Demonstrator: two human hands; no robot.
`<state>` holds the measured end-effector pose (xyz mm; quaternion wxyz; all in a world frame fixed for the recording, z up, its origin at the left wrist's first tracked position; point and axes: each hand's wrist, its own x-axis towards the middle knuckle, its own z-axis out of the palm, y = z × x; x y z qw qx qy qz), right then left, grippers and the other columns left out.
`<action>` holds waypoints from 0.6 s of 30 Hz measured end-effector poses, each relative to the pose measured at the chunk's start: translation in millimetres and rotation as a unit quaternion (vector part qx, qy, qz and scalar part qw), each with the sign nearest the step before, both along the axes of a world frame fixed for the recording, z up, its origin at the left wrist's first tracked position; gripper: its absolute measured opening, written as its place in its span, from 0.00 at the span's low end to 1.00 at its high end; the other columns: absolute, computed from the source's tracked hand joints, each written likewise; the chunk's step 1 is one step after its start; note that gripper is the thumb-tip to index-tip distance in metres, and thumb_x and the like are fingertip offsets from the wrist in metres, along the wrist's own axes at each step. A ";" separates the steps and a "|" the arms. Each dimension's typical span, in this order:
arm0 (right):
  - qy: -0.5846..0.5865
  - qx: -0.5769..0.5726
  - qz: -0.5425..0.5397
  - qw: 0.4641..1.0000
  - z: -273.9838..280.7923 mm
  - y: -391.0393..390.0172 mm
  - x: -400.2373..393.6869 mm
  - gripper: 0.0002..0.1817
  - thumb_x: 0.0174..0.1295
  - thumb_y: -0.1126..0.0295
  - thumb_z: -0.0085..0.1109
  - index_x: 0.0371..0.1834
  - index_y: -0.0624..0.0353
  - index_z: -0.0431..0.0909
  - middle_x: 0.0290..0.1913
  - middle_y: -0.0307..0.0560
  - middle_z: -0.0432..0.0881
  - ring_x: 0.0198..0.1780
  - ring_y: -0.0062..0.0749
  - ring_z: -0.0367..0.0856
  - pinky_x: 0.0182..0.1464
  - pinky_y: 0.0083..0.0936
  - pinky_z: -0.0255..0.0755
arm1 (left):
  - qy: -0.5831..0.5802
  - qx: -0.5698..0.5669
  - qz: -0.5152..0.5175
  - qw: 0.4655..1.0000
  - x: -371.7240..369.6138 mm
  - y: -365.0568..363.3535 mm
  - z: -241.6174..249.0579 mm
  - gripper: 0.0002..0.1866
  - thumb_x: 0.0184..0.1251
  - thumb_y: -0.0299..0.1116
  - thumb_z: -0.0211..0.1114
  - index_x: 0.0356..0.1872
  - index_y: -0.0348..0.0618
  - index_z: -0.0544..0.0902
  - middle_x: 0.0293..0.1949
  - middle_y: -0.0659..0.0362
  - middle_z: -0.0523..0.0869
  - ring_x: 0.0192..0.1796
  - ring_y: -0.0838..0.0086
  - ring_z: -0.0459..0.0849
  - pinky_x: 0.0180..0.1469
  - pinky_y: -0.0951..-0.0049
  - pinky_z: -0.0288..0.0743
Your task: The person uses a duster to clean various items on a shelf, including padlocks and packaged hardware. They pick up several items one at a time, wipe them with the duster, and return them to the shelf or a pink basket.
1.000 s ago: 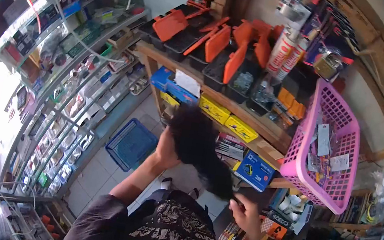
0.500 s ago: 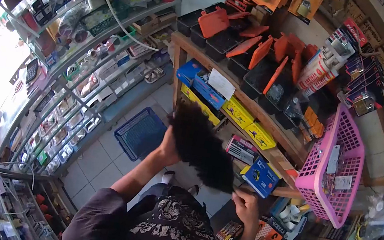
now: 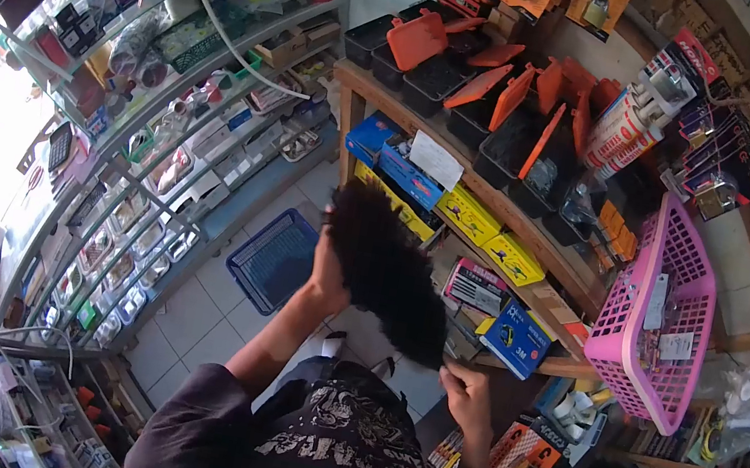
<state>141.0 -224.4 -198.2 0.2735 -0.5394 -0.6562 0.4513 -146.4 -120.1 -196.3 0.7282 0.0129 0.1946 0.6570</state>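
A black, fluffy feather duster slants across the middle of the head view, in front of my chest. My left hand is closed against the side of its far, bushy part; the feathers cover most of those fingers. At the lower right, where the duster narrows, my right hand grips its handle end with curled fingers. Just beyond the duster are yellow boxes and a blue 3M box on the shelf.
A wooden shelf carries black bins with orange lids. A pink basket hangs at the right. On the tiled floor lies a blue basket. A glass display counter with curved metal bars lines the left.
The duster and both hands have shifted slightly to the left. Both hands keep their hold, and the camera view has moved a little.
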 end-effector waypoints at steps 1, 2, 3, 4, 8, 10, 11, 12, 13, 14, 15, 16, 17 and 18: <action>0.014 -0.019 0.006 1.000 -8.5 -1.5 -0.4 0.09 0.64 0.74 0.57 0.36 0.72 0.80 0.22 0.41 0.77 0.26 0.16 0.70 0.29 0.20 0.63 | 0.002 0.003 -0.002 1.000 -6.3 0.3 6.1 0.49 0.67 0.74 0.32 0.63 0.32 0.71 0.58 0.45 0.79 0.62 0.53 0.76 0.69 0.52 0.63; 0.025 -0.039 -0.002 0.999 -28.0 -9.5 12.1 0.16 0.66 0.69 0.59 0.52 0.68 0.81 0.18 0.42 0.74 0.23 0.17 0.66 0.26 0.25 0.60 | 0.002 0.029 -0.029 0.999 -16.6 -2.1 14.2 0.49 0.67 0.73 0.33 0.63 0.33 0.71 0.58 0.45 0.79 0.62 0.53 0.76 0.70 0.52 0.63; 0.024 -0.038 0.000 0.999 -34.8 -15.5 22.5 0.16 0.66 0.69 0.59 0.52 0.68 0.81 0.18 0.42 0.74 0.23 0.17 0.66 0.26 0.25 0.60 | 0.001 0.055 -0.053 0.997 -26.3 -6.1 23.8 0.48 0.68 0.73 0.34 0.63 0.33 0.71 0.58 0.45 0.78 0.62 0.52 0.76 0.70 0.52 0.63; 0.023 -0.055 0.009 0.998 -38.7 -19.6 30.9 0.16 0.66 0.70 0.59 0.53 0.68 0.81 0.18 0.42 0.75 0.23 0.17 0.67 0.26 0.24 0.60 | 0.018 0.059 -0.075 0.995 -34.6 -9.7 34.9 0.49 0.67 0.74 0.34 0.64 0.32 0.70 0.59 0.44 0.78 0.62 0.52 0.76 0.71 0.52 0.62; 0.075 -0.079 -0.020 0.994 -25.6 -18.3 14.3 0.13 0.66 0.71 0.58 0.48 0.69 0.82 0.22 0.41 0.77 0.24 0.17 0.67 0.26 0.24 0.59 | -0.030 0.129 -0.141 0.981 -20.9 -4.1 8.3 0.49 0.67 0.74 0.36 0.66 0.34 0.69 0.62 0.45 0.76 0.64 0.54 0.75 0.71 0.51 0.60; 0.126 -0.052 -0.048 0.990 -19.7 -12.1 1.7 0.11 0.67 0.71 0.58 0.43 0.70 0.82 0.23 0.41 0.77 0.25 0.16 0.66 0.27 0.24 0.59 | 0.004 0.060 0.031 0.998 11.6 -1.3 14.7 0.48 0.67 0.73 0.40 0.68 0.36 0.68 0.65 0.46 0.74 0.64 0.55 0.74 0.72 0.51 0.59; 0.114 -0.049 -0.047 0.991 -17.1 -9.1 -3.5 0.10 0.67 0.71 0.58 0.39 0.71 0.81 0.24 0.41 0.75 0.26 0.17 0.65 0.27 0.25 0.59 | 0.003 0.061 0.027 0.998 12.0 -2.7 15.0 0.48 0.67 0.73 0.40 0.68 0.36 0.68 0.65 0.46 0.74 0.64 0.55 0.74 0.72 0.51 0.59; 0.102 -0.044 -0.046 0.993 -15.8 -6.8 -5.9 0.11 0.67 0.71 0.58 0.35 0.71 0.79 0.24 0.41 0.74 0.26 0.17 0.65 0.28 0.26 0.60 | -0.008 0.039 -0.002 0.999 8.7 -3.5 17.7 0.47 0.67 0.72 0.41 0.68 0.37 0.68 0.66 0.47 0.73 0.65 0.56 0.74 0.71 0.52 0.60; 0.104 -0.040 -0.047 0.993 -21.3 -10.5 -3.0 0.11 0.67 0.71 0.58 0.35 0.71 0.79 0.24 0.41 0.74 0.26 0.17 0.65 0.28 0.26 0.60 | -0.019 0.019 -0.029 0.999 4.4 -2.5 22.4 0.46 0.67 0.71 0.42 0.69 0.38 0.68 0.66 0.47 0.72 0.65 0.57 0.74 0.71 0.53 0.61; 0.103 -0.044 -0.020 0.993 -31.6 -18.4 2.8 0.10 0.67 0.72 0.57 0.38 0.72 0.80 0.24 0.38 0.75 0.25 0.15 0.66 0.27 0.22 0.60 | 0.019 0.036 0.016 0.999 -0.3 -0.9 28.4 0.46 0.67 0.71 0.42 0.68 0.39 0.69 0.66 0.47 0.73 0.64 0.55 0.74 0.71 0.54 0.61; 0.101 -0.049 0.008 0.994 -32.0 -20.4 3.7 0.10 0.66 0.74 0.56 0.41 0.73 0.81 0.24 0.36 0.75 0.24 0.14 0.68 0.26 0.17 0.60 | 0.019 0.038 0.018 0.999 -7.2 2.3 25.9 0.46 0.67 0.71 0.42 0.68 0.39 0.69 0.66 0.47 0.73 0.64 0.55 0.74 0.71 0.54 0.61; 0.117 -0.058 -0.006 0.991 -29.5 -22.5 5.8 0.09 0.67 0.73 0.55 0.35 0.72 0.79 0.24 0.36 0.74 0.25 0.14 0.67 0.27 0.18 0.58 | -0.005 0.132 -0.033 0.991 -15.0 4.6 19.2 0.45 0.67 0.72 0.42 0.68 0.39 0.69 0.65 0.48 0.74 0.65 0.56 0.74 0.71 0.56 0.62; 0.116 -0.059 -0.002 0.991 -27.6 -22.9 3.5 0.09 0.67 0.73 0.55 0.35 0.72 0.79 0.24 0.36 0.74 0.25 0.14 0.67 0.27 0.18 0.58 | -0.027 0.222 -0.083 0.971 -19.1 3.8 14.5 0.45 0.67 0.72 0.42 0.67 0.39 0.69 0.64 0.50 0.76 0.65 0.57 0.74 0.71 0.58 0.64; 0.112 -0.039 -0.030 0.993 -25.9 -22.4 -0.7 0.10 0.67 0.73 0.55 0.33 0.71 0.77 0.24 0.36 0.73 0.25 0.14 0.66 0.27 0.18 0.58 | 0.001 0.031 -0.011 0.999 -15.5 -2.0 24.3 0.45 0.68 0.72 0.40 0.67 0.38 0.70 0.63 0.49 0.76 0.65 0.57 0.75 0.71 0.58 0.62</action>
